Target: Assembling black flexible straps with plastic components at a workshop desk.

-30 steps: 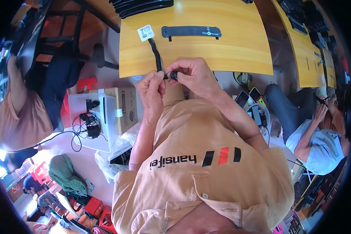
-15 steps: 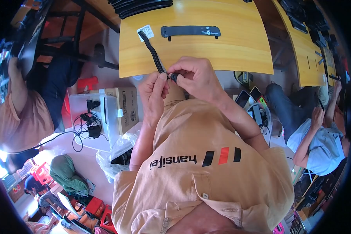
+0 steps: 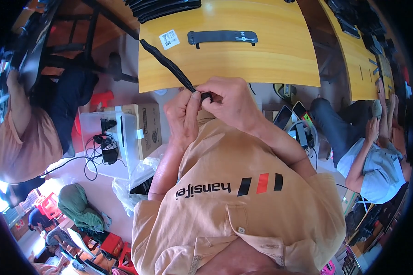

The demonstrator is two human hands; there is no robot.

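Observation:
A long black fabric strap [image 3: 167, 64] runs from my fingers over the table's near edge, its far end pointing to the upper left. My left hand [image 3: 183, 112] is closed, pinching the strap's near end between thumb and fingers. Right beside it, my right hand [image 3: 234, 98] grips a short curled black part at the same end. The fingers hide how the pieces join. Past my hands a flat dark grey strip [image 3: 222, 36] with two small black tabs lies on the yellow wooden table [image 3: 261, 66].
A white printed label [image 3: 169, 39] and a stack of black pieces [image 3: 163, 10] lie on the table. At left stand a clear plastic box [image 3: 126, 158] with black cables and a cardboard carton [image 3: 149, 128]. People sit at left [image 3: 25, 142] and right [image 3: 365, 167].
The strap's far end has swung left, off the white label, which now shows whole. My hands have drawn closer together, and the left one has turned slightly.

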